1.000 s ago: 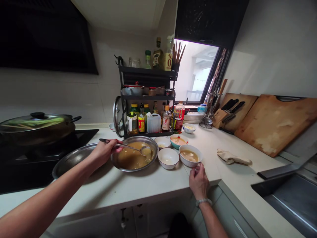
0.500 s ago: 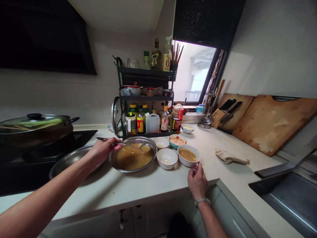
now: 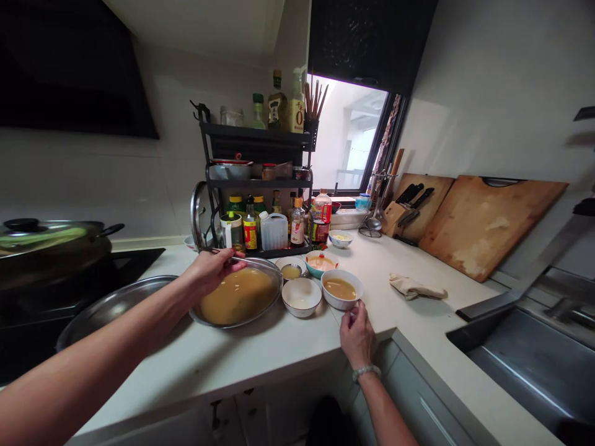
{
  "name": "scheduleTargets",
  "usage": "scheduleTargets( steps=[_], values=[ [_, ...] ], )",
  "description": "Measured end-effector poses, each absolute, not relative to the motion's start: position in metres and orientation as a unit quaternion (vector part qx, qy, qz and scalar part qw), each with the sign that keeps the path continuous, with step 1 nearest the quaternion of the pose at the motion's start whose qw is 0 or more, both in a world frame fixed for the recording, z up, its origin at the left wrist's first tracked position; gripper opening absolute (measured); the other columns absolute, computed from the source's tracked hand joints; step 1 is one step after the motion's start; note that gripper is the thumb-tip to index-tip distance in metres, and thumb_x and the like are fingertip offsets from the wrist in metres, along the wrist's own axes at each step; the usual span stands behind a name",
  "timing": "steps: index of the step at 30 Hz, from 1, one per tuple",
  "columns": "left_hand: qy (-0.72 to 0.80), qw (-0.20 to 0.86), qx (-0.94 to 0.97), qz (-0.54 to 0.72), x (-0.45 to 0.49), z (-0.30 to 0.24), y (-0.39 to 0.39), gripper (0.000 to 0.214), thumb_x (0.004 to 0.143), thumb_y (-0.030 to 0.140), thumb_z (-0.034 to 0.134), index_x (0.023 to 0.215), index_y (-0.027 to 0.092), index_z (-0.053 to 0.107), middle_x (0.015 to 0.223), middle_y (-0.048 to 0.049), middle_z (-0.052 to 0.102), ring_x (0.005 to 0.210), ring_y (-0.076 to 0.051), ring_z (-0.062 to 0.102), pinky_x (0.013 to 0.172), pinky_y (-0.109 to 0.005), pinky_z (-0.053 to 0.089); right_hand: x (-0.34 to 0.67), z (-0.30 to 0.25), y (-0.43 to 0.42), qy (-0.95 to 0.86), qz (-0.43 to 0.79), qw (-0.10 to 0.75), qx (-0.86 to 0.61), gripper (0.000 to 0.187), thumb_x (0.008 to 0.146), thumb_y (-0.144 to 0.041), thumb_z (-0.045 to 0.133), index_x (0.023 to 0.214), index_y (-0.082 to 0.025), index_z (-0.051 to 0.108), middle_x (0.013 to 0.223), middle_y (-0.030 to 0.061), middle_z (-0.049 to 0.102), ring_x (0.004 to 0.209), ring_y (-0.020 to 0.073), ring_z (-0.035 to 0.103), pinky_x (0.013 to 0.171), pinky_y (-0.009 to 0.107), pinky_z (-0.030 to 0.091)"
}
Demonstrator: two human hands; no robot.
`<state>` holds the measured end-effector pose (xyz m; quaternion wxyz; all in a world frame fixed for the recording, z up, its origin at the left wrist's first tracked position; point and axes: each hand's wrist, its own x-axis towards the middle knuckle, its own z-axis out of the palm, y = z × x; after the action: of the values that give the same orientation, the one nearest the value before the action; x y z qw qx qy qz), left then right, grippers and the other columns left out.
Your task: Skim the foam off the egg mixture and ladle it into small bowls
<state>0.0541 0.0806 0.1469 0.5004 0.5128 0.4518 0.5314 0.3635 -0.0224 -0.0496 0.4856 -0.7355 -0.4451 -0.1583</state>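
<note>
My left hand [image 3: 217, 270] is closed around the handle of a metal ladle. The ladle's head [image 3: 291, 271], holding yellowish broth, is over a small white bowl [image 3: 279, 263] at the back. Below that hand stands a wide steel pan [image 3: 236, 326] with brown broth in it. My right hand [image 3: 357, 337] pinches the near side of a white bowl [image 3: 343, 304] that has broth in it and rests on the counter. Between the pan and that bowl sits another white bowl [image 3: 302, 297] with hardly anything inside. A turquoise bowl [image 3: 320, 271] of pinkish liquid stands behind them.
A black rack [image 3: 258, 184] with bottles and jars stands at the back. On the left are a lidded pan [image 3: 56, 254] and a steel dish [image 3: 116, 303]. To the right lie a cloth [image 3: 417, 287], a knife block [image 3: 400, 214], cutting boards [image 3: 488, 223] and the sink [image 3: 534, 359].
My left hand has moved the ladle's head rightward, from over the pan to over the small back bowl. My right hand stays at its bowl. The view has turned slightly right.
</note>
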Motion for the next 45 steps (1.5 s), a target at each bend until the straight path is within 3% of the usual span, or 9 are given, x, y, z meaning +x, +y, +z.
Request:
scheduleTargets(
  steps=[3,10,15,19,23,31,41,45],
  values=[
    [0.446,0.580,0.449,0.513,0.081,0.154,0.078,0.024,0.082,0.006,0.051,0.063,0.010,0.065,0.067,-0.0089,0.069,0.056,-0.011,0.068,0.060,-0.018,0.059,0.364,-0.051,-0.022,-0.445,-0.161,0.488,-0.733,0.047,0.087,-0.030,0.039,0.124,-0.005,0.051,0.089,0.0159,0.069,0.077,0.0270,0.065,0.067,0.037,0.049],
    [0.392,0.590,0.491,0.506,0.147,0.154,0.074,0.014,0.078,0.007,0.055,0.067,0.007,0.063,0.056,-0.0052,0.065,0.046,-0.010,0.063,0.050,-0.018,0.056,0.364,-0.051,-0.022,-0.449,-0.152,0.492,-0.730,0.046,0.087,-0.029,0.040,0.124,-0.006,0.051,0.088,0.0152,0.069,0.078,0.0274,0.065,0.068,0.037,0.049],
    [0.340,0.531,0.609,0.482,0.179,0.131,0.067,0.016,0.081,0.020,0.053,0.074,0.011,0.063,0.051,-0.0031,0.065,0.044,-0.014,0.063,0.047,-0.022,0.055,0.364,-0.051,-0.022,-0.453,-0.153,0.494,-0.726,0.045,0.087,-0.029,0.039,0.124,-0.006,0.051,0.089,0.0157,0.068,0.079,0.0272,0.065,0.069,0.037,0.050],
    [0.271,0.408,0.748,0.448,0.179,0.115,0.062,0.023,0.085,0.033,0.054,0.084,0.014,0.067,0.059,-0.0045,0.069,0.052,-0.015,0.067,0.051,-0.023,0.054,0.364,-0.052,-0.022,-0.457,-0.158,0.495,-0.722,0.045,0.087,-0.029,0.039,0.125,-0.007,0.049,0.090,0.0155,0.068,0.079,0.0270,0.065,0.070,0.038,0.050],
    [0.250,0.339,0.784,0.456,0.159,0.126,0.054,0.030,0.085,0.039,0.053,0.089,0.013,0.068,0.062,-0.0058,0.070,0.055,-0.016,0.068,0.053,-0.024,0.053,0.364,-0.052,-0.022,-0.454,-0.159,0.495,-0.723,0.046,0.087,-0.029,0.039,0.125,-0.006,0.050,0.089,0.0158,0.068,0.080,0.0276,0.065,0.070,0.038,0.050],
    [0.353,0.424,0.627,0.550,0.075,0.149,0.058,0.038,0.079,0.045,0.058,0.090,0.010,0.066,0.065,-0.0063,0.070,0.058,-0.018,0.067,0.063,-0.033,0.058,0.366,-0.050,-0.023,-0.451,-0.153,0.484,-0.734,0.047,0.086,-0.029,0.040,0.125,-0.005,0.050,0.090,0.0159,0.068,0.079,0.0274,0.064,0.068,0.037,0.049],
    [0.501,0.282,0.693,0.436,-0.036,0.115,0.039,0.029,0.076,0.044,0.060,0.083,0.018,0.070,0.059,-0.0033,0.070,0.053,-0.021,0.067,0.054,-0.027,0.055,0.367,-0.049,-0.023,-0.445,-0.161,0.480,-0.739,0.049,0.085,-0.032,0.041,0.123,-0.003,0.052,0.087,0.0163,0.069,0.072,0.0271,0.064,0.063,0.035,0.047],
    [0.524,0.305,0.680,0.412,-0.045,0.111,0.033,0.028,0.077,0.042,0.059,0.082,0.017,0.070,0.056,-0.0025,0.070,0.052,-0.021,0.067,0.052,-0.027,0.055,0.367,-0.049,-0.023,-0.445,-0.164,0.478,-0.739,0.049,0.084,-0.032,0.041,0.123,-0.004,0.052,0.085,0.0160,0.069,0.071,0.0270,0.064,0.063,0.035,0.046]
  ],
)
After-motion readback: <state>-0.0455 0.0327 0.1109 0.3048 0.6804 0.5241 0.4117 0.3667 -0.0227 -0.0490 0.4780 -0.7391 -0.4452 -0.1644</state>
